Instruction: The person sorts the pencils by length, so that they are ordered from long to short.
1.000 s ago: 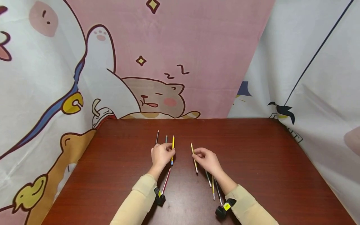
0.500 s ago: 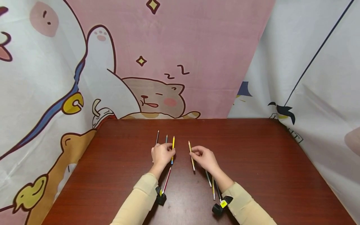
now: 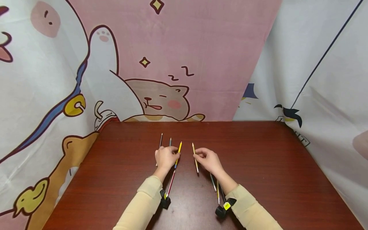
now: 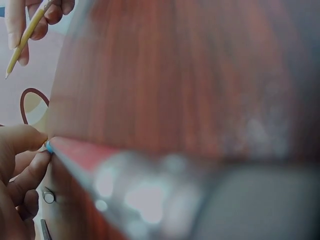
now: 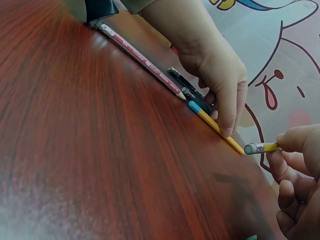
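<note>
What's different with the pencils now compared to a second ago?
The right hand has moved its pencil leftward and slightly farther away. The point of the left hand's blue-ended yellow pencil has swung rightward. Nothing was newly gripped or let go. The three nearer pencils on the right and the dark pencil at far left stayed put.

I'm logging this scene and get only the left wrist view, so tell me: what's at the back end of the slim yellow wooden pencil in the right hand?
Observer: In the right wrist view, the slim yellow wooden pencil ends in a silvery metal collar.
Operator: Does the slim red wooden pencil, blurred for me, carry markings?
Observer: Yes, the right wrist view shows lettering along its side.
Operator: What lies beside the right forearm?
Observer: The head view shows several slim dark and golden pencils there.
</note>
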Tool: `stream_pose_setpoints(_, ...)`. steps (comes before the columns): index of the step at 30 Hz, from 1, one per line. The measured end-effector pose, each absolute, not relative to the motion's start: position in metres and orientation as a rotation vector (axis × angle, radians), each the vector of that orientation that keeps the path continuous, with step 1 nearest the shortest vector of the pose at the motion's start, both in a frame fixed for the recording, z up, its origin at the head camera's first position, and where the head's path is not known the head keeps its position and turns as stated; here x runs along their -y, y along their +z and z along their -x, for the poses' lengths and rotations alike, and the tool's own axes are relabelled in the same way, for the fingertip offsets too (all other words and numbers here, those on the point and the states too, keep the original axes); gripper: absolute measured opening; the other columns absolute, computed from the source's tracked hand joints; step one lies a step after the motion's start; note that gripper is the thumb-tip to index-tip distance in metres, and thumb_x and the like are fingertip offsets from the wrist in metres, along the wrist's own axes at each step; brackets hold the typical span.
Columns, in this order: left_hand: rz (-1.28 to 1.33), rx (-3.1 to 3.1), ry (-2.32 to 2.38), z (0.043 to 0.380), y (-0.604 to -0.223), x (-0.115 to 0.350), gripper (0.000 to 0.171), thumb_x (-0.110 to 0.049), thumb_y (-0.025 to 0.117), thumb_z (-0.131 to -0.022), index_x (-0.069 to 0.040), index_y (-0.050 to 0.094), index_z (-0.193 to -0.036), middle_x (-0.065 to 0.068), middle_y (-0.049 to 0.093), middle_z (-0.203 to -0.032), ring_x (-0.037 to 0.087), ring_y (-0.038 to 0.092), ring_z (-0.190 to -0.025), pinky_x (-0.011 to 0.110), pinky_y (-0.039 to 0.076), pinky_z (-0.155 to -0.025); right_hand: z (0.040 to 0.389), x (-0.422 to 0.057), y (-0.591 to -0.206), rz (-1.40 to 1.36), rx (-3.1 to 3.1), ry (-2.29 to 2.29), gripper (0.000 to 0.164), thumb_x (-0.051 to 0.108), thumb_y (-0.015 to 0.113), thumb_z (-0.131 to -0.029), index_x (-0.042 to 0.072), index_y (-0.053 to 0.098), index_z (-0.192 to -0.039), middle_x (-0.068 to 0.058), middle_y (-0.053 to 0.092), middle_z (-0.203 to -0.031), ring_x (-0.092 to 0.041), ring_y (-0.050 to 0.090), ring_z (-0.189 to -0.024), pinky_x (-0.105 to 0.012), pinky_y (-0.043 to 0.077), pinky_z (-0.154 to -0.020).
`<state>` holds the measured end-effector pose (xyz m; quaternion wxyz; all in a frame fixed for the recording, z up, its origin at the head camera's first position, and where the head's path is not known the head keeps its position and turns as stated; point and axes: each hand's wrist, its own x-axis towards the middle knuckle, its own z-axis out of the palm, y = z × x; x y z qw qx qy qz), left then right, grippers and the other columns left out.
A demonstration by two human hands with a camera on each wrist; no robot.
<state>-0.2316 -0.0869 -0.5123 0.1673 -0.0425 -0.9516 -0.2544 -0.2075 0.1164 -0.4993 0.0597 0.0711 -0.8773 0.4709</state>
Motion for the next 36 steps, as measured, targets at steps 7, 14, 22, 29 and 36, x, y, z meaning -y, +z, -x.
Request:
stream_pose_setpoints(7,0.117,2.701,-0.709,0.233,-0.513,0.088,0.022,-0.024,0.079,-0.072,-0.020,0.081,-0.093,-0.008,0.069,-0.066,0.022,0.057,-0.075,0.043,0.035,-0.069,0.213,-0.111,-0.501,-0.226,2.648,1.438,0.016,0.017,0.076,-0.085,0.008,0.074,-0.099,-0.001,0.072,-0.081,-0.015,0.065,-0.075,-0.032,0.049,-0.069)
stream_pose_setpoints(14,0.106,2.701,-0.698,0.234,-0.515,0.089,0.020,-0.024,0.078,-0.071,-0.021,0.081,-0.091,-0.008,0.069,-0.067,0.023,0.056,-0.075,0.044,0.034,-0.069,0.221,-0.104,-0.506,-0.218,2.688,1.383,0.018,0.019,0.075,-0.086,0.007,0.074,-0.099,-0.004,0.072,-0.083,-0.019,0.067,-0.079,-0.036,0.051,-0.072)
stream_pose_setpoints(22,0.093,2.679,-0.674,0.233,-0.514,0.087,0.020,-0.022,0.077,-0.071,-0.018,0.080,-0.091,-0.005,0.071,-0.072,0.026,0.058,-0.076,0.045,0.035,-0.068,0.226,-0.095,-0.505,-0.129,2.803,1.248,0.020,0.028,0.074,-0.086,0.012,0.074,-0.098,0.001,0.072,-0.083,-0.021,0.068,-0.080,-0.042,0.049,-0.074)
stream_pose_setpoints(29,0.093,2.670,-0.664,0.233,-0.514,0.087,0.020,-0.022,0.077,-0.072,-0.017,0.080,-0.091,-0.005,0.072,-0.072,0.026,0.060,-0.079,0.044,0.035,-0.069,0.231,-0.088,-0.504,-0.104,2.854,1.153,0.019,0.031,0.073,-0.088,0.015,0.074,-0.099,0.004,0.072,-0.084,-0.019,0.068,-0.083,-0.048,0.044,-0.084)
stream_pose_setpoints(36,0.095,2.664,-0.675,0.233,-0.513,0.088,0.019,-0.023,0.078,-0.073,-0.017,0.080,-0.091,-0.005,0.072,-0.072,0.026,0.060,-0.078,0.044,0.035,-0.068,0.236,-0.083,-0.506,-0.071,2.854,1.129,0.018,0.031,0.074,-0.087,0.017,0.074,-0.098,0.007,0.072,-0.082,-0.017,0.067,-0.082,-0.047,0.040,-0.083)
